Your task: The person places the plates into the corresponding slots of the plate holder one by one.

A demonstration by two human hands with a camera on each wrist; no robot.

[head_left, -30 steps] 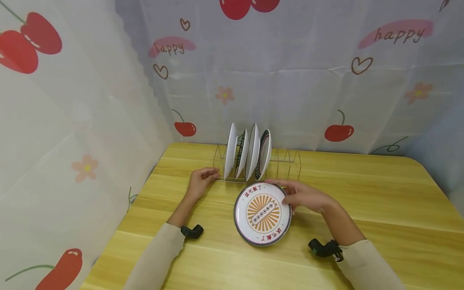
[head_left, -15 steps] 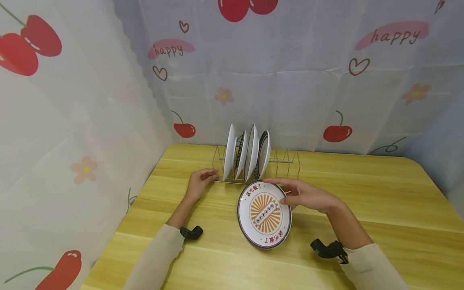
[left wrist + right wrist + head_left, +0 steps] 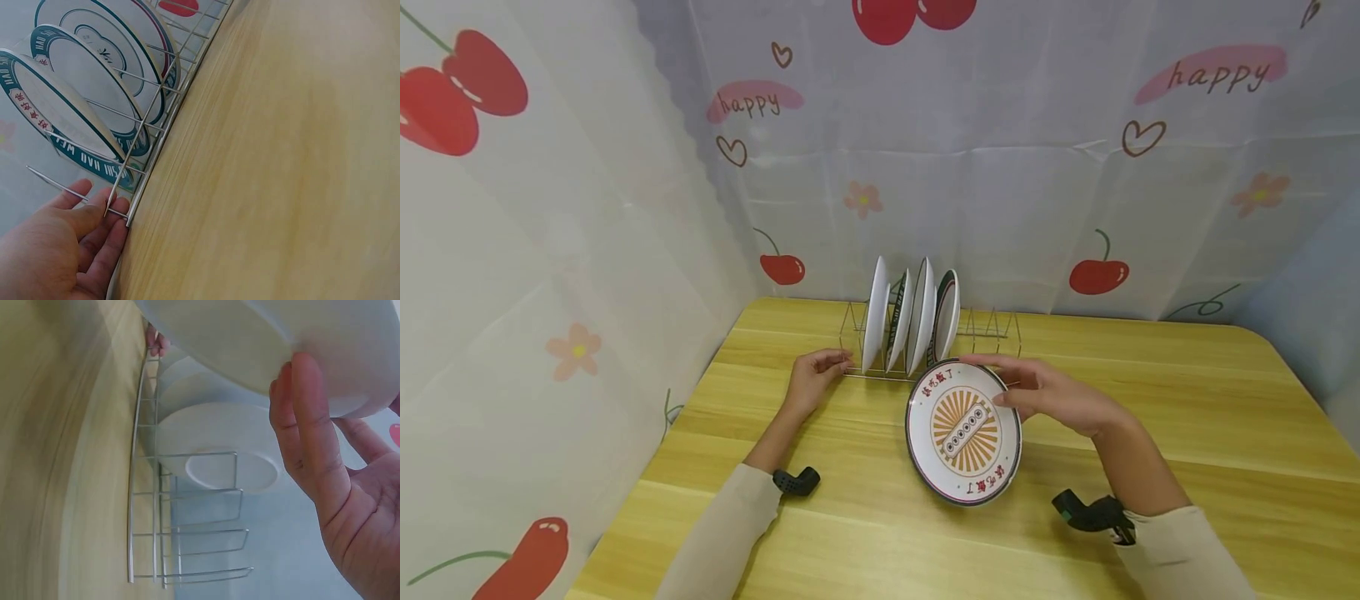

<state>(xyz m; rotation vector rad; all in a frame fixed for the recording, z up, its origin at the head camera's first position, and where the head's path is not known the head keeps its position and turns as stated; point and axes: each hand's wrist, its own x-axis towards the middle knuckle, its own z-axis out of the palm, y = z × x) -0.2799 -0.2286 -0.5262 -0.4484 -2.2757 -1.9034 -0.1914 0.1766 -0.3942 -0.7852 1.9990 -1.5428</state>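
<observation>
My right hand [image 3: 1052,392] pinches a white plate [image 3: 966,467] at its upper right edge, thumb on the printed face and fingers behind. The plate is tilted, in front of the wire dish rack [image 3: 992,333]; its pale underside [image 3: 250,344] fills the top of the right wrist view. My left hand [image 3: 816,379] pinches the rack's left end, thumb and fingertips on the wire in the left wrist view. Several plates stand on edge in the rack's left part, among them a plate with a green lettered rim [image 3: 69,125] nearest the left hand.
The rack's right-hand slots [image 3: 206,537] hold no plates. Under everything lies a wood-grain table [image 3: 820,533]. A cherry-printed curtain [image 3: 1015,208] hangs close behind the rack, and another sheet [image 3: 587,250] borders the left side.
My right hand has lifted the plate off the table, tilted it more upright and shifted it to the right. The left hand stays at the rack's end.
</observation>
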